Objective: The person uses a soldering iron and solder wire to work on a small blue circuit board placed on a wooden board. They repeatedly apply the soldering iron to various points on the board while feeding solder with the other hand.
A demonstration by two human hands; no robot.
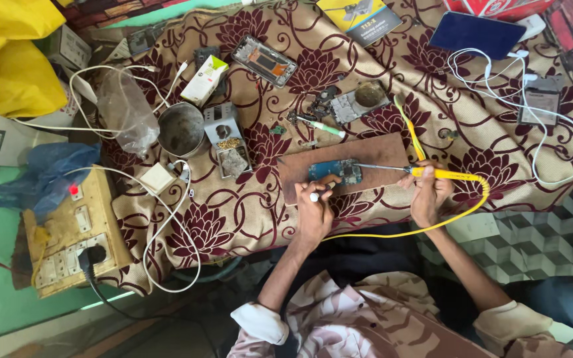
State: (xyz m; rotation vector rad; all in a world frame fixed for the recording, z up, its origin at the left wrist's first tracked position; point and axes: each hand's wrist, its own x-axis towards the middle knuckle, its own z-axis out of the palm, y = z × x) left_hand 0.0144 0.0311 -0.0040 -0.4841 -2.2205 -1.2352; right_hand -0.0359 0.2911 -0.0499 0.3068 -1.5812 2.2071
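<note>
The small blue circuit board (335, 172) lies on my brown wooden board (346, 164) at the centre of the frame. My right hand (430, 194) is closed around the yellow soldering iron (432, 172), its tip reaching left onto the circuit board. My left hand (314, 211), just below it, pinches a thin white-tipped tool (318, 193). I judge a brief, steady touch works best here, with the circuit board kept from shifting.

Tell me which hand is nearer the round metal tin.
Left. The left hand rests at the wooden board's near edge, right of the round metal tin. The right hand, gripping the yellow soldering iron, sits farther right.
</note>
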